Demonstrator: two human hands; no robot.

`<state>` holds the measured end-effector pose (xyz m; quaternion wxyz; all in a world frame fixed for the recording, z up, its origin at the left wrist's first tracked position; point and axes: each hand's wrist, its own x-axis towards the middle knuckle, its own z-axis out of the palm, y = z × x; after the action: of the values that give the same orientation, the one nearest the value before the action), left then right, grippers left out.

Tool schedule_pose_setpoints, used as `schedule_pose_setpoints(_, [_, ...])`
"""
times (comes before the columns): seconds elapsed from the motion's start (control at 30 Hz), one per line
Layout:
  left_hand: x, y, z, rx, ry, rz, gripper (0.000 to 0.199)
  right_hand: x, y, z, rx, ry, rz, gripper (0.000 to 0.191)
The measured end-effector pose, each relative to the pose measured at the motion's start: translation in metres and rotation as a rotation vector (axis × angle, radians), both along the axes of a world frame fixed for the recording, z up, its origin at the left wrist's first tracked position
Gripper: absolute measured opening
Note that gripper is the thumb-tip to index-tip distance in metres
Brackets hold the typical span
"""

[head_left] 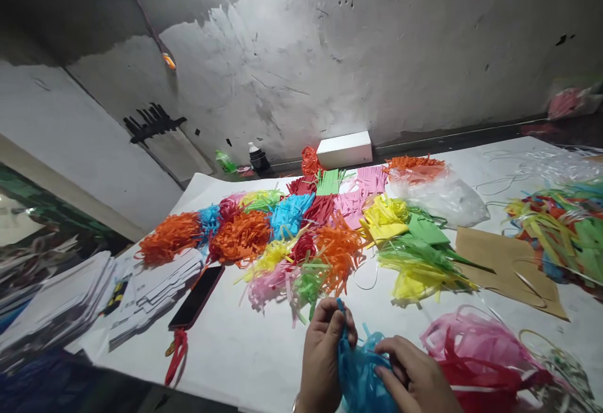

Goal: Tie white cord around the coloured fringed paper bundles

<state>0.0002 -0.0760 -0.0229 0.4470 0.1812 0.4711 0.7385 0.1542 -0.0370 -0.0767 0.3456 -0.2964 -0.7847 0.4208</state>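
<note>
A bundle of blue paper streamers [360,369] is between my two hands at the front of the table. My left hand [325,344] pinches its upper end, where a short blue tip sticks up past the fingers. My right hand [409,372] has its fingers closed on the loose strips at the bundle's right side. Beyond my hands lie fringed paper tassels, among them an orange one [340,246], a light green one [311,281] and a yellow one [414,281]. Pink streamers [475,337] and red streamers [485,381] lie to the right of my right hand.
A phone [196,297] with a red strap lies left on the white table [245,350], near stacked white paper pieces [155,293]. Brown paper [513,262] and clear plastic bags [447,196] are at right. A white box [345,149] stands by the wall.
</note>
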Motion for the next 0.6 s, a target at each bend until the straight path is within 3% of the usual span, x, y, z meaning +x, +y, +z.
schedule_pose_setpoints(0.13, [-0.045,-0.009,0.015,0.079,0.219,0.226,0.038,-0.014,0.016,0.004,0.097,-0.123,0.036,0.022])
schedule_pose_setpoints(0.27, [-0.096,-0.029,0.057,0.284,0.521,0.763,0.036,-0.036,0.025,0.008,0.128,-0.083,-0.142,0.023])
schedule_pose_setpoints(0.33, [-0.101,-0.039,0.073,0.409,0.623,0.881,0.031,-0.05,0.025,0.012,0.116,-0.003,-0.129,0.028])
schedule_pose_setpoints(0.37, [-0.096,-0.043,0.076,0.421,0.665,0.844,0.027,-0.057,0.024,0.014,0.105,0.023,-0.078,0.034])
schedule_pose_setpoints(0.43, [-0.075,-0.047,0.072,0.318,0.705,0.634,0.018,-0.063,0.021,0.017,0.079,0.048,0.024,0.042])
schedule_pose_setpoints(0.5, [-0.046,-0.047,0.055,0.153,0.648,0.373,0.019,-0.059,0.019,0.02,0.043,0.057,0.042,0.037])
schedule_pose_setpoints(0.6, [-0.011,-0.039,0.02,-0.003,0.379,0.053,0.03,-0.034,0.018,0.024,0.027,0.101,-0.044,0.027])
